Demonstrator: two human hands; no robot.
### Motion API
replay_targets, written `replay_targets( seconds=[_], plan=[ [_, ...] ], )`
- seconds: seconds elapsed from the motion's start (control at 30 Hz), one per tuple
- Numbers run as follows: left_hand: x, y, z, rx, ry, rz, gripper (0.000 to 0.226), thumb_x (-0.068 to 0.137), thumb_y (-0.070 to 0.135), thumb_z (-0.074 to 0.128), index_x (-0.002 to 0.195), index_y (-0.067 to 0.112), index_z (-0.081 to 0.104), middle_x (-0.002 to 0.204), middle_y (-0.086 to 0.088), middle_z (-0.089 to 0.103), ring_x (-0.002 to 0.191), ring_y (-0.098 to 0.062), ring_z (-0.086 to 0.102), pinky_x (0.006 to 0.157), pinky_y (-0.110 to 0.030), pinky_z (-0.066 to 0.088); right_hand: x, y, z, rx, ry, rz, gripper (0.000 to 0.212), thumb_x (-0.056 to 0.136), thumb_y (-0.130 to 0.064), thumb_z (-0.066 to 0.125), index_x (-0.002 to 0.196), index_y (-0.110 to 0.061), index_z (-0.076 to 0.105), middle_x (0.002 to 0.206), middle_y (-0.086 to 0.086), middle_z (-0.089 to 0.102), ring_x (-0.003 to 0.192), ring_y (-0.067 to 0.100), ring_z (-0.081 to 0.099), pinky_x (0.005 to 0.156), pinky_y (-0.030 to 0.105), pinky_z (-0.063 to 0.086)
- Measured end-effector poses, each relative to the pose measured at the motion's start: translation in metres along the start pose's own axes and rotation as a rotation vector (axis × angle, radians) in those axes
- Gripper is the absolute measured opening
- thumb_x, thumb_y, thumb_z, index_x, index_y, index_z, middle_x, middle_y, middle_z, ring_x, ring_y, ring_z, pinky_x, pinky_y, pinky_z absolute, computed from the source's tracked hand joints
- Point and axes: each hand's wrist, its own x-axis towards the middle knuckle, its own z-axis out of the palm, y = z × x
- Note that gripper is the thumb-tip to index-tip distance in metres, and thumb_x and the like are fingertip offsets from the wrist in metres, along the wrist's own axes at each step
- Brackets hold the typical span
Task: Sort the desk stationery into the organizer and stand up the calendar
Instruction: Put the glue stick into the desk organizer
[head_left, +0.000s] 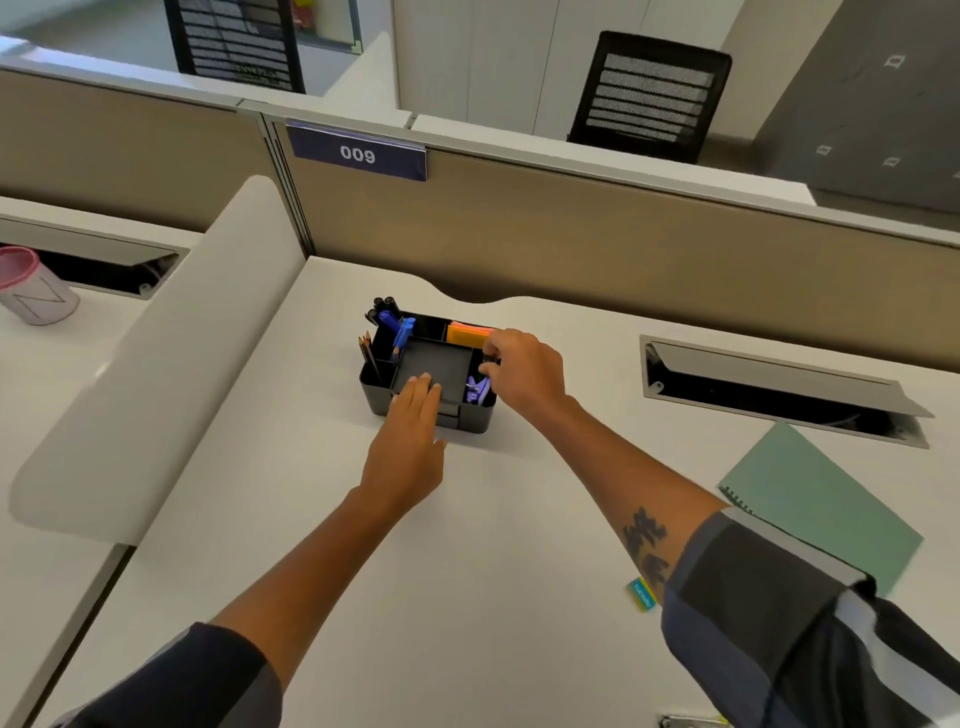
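Two hands | left hand (410, 441) flat on organizer (470, 418) | right hand (524, 371) pinching small dark item

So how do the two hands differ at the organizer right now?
The left hand lies flat with straight fingers on the organizer's near edge; the right hand curls, pinching a small dark object above the right-side compartment. The left holds nothing. Both reach over the same black organizer.

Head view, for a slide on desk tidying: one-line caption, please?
Left hand steadies the black organizer while the right hand lowers a small dark item into it.
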Motion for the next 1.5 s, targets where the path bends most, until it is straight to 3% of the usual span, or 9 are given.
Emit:
replay_targets(
  seconds=[0.2, 0.43, 0.53, 0.63, 0.97, 1.13, 1.33, 1.5],
  plan=[
    [0.000, -0.001, 0.004, 0.014, 0.005, -0.001, 0.083, 0.099, 0.023, 0.072, 0.165, 0.011, 0.024, 0.175, -0.007, 0.014, 0.163, -0.025, 0.009, 0.130, -0.043, 0.025, 0.008, -0.005, 0.005, -0.076, -0.021, 0.073, 0.015, 0.093, -0.034, 0.074, 0.098, -0.020, 0.072, 0.090, 0.001, 0.072, 0.077, 0.021, 0.067, 0.067, 0.029, 0.052],
    [0.003, -0.004, 0.007, 0.042, 0.010, 0.003, 0.084, 0.098, 0.026, 0.073, 0.165, 0.011, 0.024, 0.175, -0.007, 0.016, 0.163, -0.025, 0.011, 0.130, -0.043, 0.018, 0.019, -0.018, 0.010, -0.160, -0.057, 0.203, 0.023, 0.088, -0.038, 0.078, 0.083, -0.019, 0.067, 0.070, 0.001, 0.063, 0.055, 0.016, 0.053, 0.046, 0.021, 0.029],
    [0.004, -0.006, 0.009, 0.060, 0.014, 0.004, 0.085, 0.096, 0.027, 0.074, 0.165, 0.012, 0.026, 0.175, -0.008, 0.017, 0.162, -0.026, 0.013, 0.130, -0.045, 0.017, 0.024, -0.022, 0.013, -0.178, -0.074, 0.254, 0.028, 0.084, -0.032, 0.082, 0.077, -0.019, 0.059, 0.060, -0.002, 0.047, 0.048, 0.013, 0.042, 0.044, 0.022, 0.025],
    [0.004, -0.007, 0.011, 0.072, 0.008, 0.006, 0.086, 0.096, 0.028, 0.074, 0.165, 0.012, 0.025, 0.175, -0.008, 0.017, 0.162, -0.027, 0.012, 0.130, -0.049, 0.017, 0.027, -0.021, 0.016, -0.171, -0.076, 0.288, 0.030, 0.078, -0.029, 0.085, 0.074, -0.020, 0.056, 0.057, -0.004, 0.043, 0.048, 0.013, 0.041, 0.044, 0.022, 0.024],
    [0.006, -0.006, 0.008, 0.103, -0.026, -0.010, 0.088, 0.100, 0.033, 0.069, 0.167, 0.016, 0.016, 0.176, -0.006, 0.007, 0.163, -0.025, 0.004, 0.131, -0.049, 0.012, 0.026, -0.020, 0.011, -0.130, -0.091, 0.328, 0.036, 0.077, -0.041, 0.087, 0.079, -0.021, 0.057, 0.061, -0.005, 0.048, 0.050, 0.011, 0.045, 0.044, 0.022, 0.027],
    [0.004, -0.005, 0.007, 0.082, -0.032, -0.008, 0.090, 0.100, 0.032, 0.069, 0.168, 0.016, 0.012, 0.177, -0.005, 0.004, 0.163, -0.024, 0.000, 0.131, -0.048, 0.009, 0.010, -0.012, -0.019, -0.003, -0.040, 0.310, 0.031, 0.079, -0.048, 0.085, 0.076, -0.021, 0.070, 0.067, -0.005, 0.065, 0.058, 0.012, 0.058, 0.047, 0.020, 0.035],
    [-0.004, -0.008, -0.004, 0.069, -0.071, 0.043, 0.090, 0.104, 0.035, 0.062, 0.168, 0.013, 0.001, 0.176, -0.005, -0.009, 0.162, -0.024, -0.012, 0.132, -0.049, 0.001, -0.061, 0.044, -0.045, 0.206, 0.091, 0.324, 0.014, 0.083, -0.040, 0.082, 0.082, -0.028, 0.073, 0.083, -0.016, 0.069, 0.069, 0.003, 0.062, 0.053, 0.016, 0.036],
    [-0.032, -0.008, -0.002, -0.077, -0.014, 0.077, 0.088, 0.104, 0.029, 0.063, 0.167, 0.011, 0.005, 0.176, -0.006, -0.002, 0.163, -0.024, -0.007, 0.131, -0.047, -0.001, -0.155, 0.112, -0.054, 0.225, 0.041, 0.415, 0.010, 0.083, -0.036, 0.081, 0.083, -0.036, 0.072, 0.085, -0.023, 0.069, 0.067, 0.002, 0.062, 0.056, 0.020, 0.042]
  ],
)
